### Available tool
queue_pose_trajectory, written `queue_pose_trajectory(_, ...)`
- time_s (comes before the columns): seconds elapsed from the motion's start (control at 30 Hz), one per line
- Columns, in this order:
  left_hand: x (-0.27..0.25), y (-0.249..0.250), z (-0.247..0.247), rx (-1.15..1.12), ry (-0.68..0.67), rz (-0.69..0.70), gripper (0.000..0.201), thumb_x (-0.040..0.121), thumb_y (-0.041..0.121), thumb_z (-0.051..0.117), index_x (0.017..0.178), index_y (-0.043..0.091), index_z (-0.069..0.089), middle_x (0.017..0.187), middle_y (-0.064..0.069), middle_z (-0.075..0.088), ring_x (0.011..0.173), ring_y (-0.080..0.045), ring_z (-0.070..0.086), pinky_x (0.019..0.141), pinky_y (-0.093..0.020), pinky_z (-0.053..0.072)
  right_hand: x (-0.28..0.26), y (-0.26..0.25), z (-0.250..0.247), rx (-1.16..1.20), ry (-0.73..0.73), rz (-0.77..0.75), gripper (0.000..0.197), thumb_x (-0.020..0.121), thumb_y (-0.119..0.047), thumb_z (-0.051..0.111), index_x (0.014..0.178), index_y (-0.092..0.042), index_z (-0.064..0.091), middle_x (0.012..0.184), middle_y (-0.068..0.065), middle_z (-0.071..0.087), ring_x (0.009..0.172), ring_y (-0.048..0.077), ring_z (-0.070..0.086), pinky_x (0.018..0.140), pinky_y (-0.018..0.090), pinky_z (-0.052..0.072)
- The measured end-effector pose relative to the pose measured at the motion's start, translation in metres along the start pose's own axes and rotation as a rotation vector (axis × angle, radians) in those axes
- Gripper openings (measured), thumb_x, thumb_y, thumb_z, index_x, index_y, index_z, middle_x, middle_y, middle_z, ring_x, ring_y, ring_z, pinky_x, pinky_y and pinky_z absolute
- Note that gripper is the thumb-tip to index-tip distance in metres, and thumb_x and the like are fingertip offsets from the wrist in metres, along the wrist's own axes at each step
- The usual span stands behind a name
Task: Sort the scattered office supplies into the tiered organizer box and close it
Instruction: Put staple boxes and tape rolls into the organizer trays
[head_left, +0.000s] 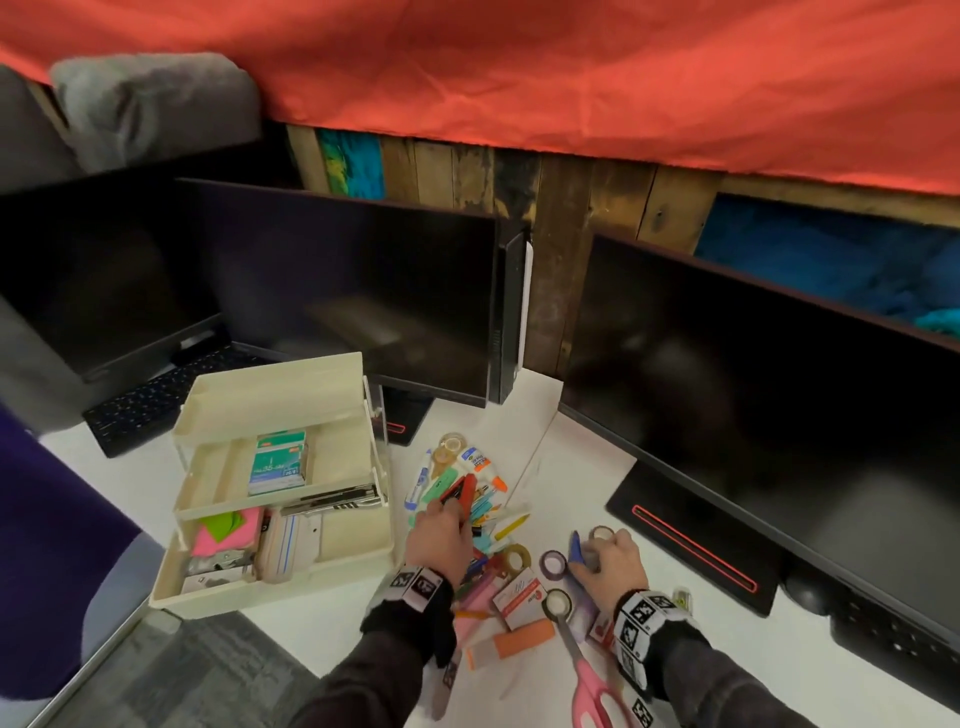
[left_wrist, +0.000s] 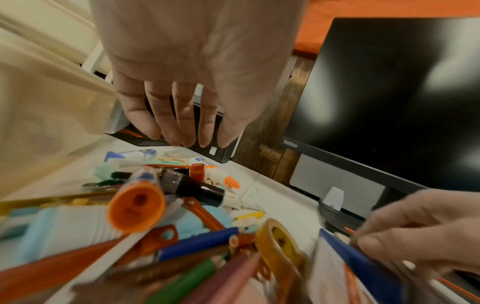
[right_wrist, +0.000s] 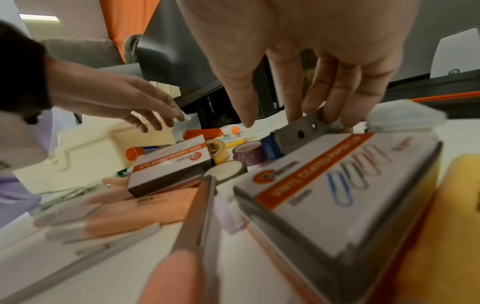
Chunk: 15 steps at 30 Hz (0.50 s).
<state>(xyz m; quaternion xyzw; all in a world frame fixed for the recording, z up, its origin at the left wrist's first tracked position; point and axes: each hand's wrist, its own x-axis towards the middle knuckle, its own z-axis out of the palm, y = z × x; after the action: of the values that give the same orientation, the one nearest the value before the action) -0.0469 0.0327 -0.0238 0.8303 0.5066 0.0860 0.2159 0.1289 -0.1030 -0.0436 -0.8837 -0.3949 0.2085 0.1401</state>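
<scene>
Right hand (right_wrist: 311, 67) is grasping a blue-and-metal tool (right_wrist: 291, 136) at lower right; left hand (head_left: 439, 530) is hovering, fingers relaxed.
Organizer box (head_left: 270, 483) is standing open at left; the crowded pile may be getting knocked and scattering.

Cream plastic organizer box (head_left: 332, 548), smooth white table (head_left: 322, 629), shiny black screens (head_left: 753, 374), rough wood wall (head_left: 582, 208), wrinkled red cloth (head_left: 519, 67), metal scissor blades (right_wrist: 200, 207)

Your cream tiered organizer box (head_left: 283, 486) stands open, trays stepped back; the scattered supplies (head_left: 483, 525) lie heaped just right of it.
</scene>
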Motion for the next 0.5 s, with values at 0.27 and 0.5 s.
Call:
queue_pose_trajectory(0.27, 0.058, 0.004, 0.008, 0.222, -0.156, -0.192, 0.062, 0.096, 0.058, 0.019, 0.111, 0.011, 0.057, 0.118, -0.011, 0.06, 0.108, -0.028, 0.058, 0.094, -0.041, 0.044, 0.006, -0.019, 0.001, -0.223, -0.002, 0.109, 0.039, 0.087, -0.048, 0.047, 0.113, -0.021, 0.056, 0.118, 0.005, 0.04, 0.113, 0.023, 0.047, 0.096, 0.032, 0.042)
queue_pose_trajectory(0.5, 0.07, -0.004, 0.006, 0.147, -0.232, -0.191, 0.039, 0.098, 0.039, 0.035, 0.11, 0.011, 0.058, 0.113, -0.011, 0.065, 0.105, -0.028, 0.062, 0.087, -0.037, 0.05, 0.011, -0.017, 0.0, 0.047, 0.002, 0.159, 0.021, 0.081, -0.032, 0.062, 0.088, -0.012, 0.059, 0.103, 0.007, 0.038, 0.096, 0.026, 0.052, 0.092, 0.029, 0.043)
